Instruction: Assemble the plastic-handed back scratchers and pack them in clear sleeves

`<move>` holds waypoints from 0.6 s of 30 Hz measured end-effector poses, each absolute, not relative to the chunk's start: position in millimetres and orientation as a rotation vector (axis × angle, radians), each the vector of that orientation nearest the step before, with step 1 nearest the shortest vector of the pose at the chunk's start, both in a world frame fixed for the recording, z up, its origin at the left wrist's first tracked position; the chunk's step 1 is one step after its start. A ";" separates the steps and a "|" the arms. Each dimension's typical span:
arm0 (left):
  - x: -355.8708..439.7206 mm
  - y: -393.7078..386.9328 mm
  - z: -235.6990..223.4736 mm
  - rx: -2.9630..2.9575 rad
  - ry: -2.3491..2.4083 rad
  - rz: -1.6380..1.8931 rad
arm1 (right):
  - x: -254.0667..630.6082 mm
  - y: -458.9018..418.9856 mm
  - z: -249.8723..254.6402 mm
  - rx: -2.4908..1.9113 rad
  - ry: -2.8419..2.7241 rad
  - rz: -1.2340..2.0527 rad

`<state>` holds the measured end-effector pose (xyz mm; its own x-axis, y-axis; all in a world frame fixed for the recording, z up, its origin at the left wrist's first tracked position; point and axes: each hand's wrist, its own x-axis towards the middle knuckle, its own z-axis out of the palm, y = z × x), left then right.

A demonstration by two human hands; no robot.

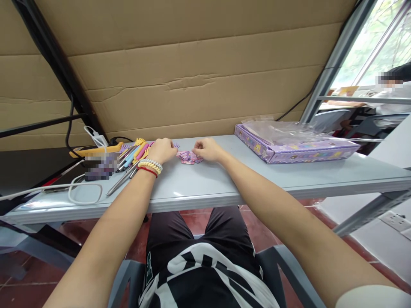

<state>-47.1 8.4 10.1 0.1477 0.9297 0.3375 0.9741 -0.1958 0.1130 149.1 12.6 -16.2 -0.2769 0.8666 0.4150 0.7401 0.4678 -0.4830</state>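
Small pink printed pieces [187,161], like tiny cards or packets, lie in a loose pile on the grey-white table [199,182]. My right hand [208,149] rests at the pile's right side, thumb and fingers pinched together by the pieces; what is between them is too small to name. To the left of the pile my left hand [163,149] is curled closed, its fingertips largely hidden. Just beyond its fingers a bit of a purple item [175,146] shows. Pens and other slim coloured sticks [130,158] lie left of this hand.
A purple patterned box [308,152] with clear plastic wrap [279,130] sits on the right. White cables [85,185] and a yellow tool-like object [96,150] are on the left. Cardboard [199,64] stands behind the table. Another person [393,87] sits far right.
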 end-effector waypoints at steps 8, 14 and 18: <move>-81.6 -15.3 46.7 -2.075 -2.113 -0.419 | 151.3 13.5 -15.6 -1.338 -2.063 0.291; -122.3 -38.5 36.8 -1.998 -2.161 -0.063 | 150.4 12.3 -15.4 -1.335 -2.071 0.296; -137.3 -46.8 20.5 -1.997 -2.236 0.099 | 150.3 11.1 -14.7 -1.334 -2.079 0.300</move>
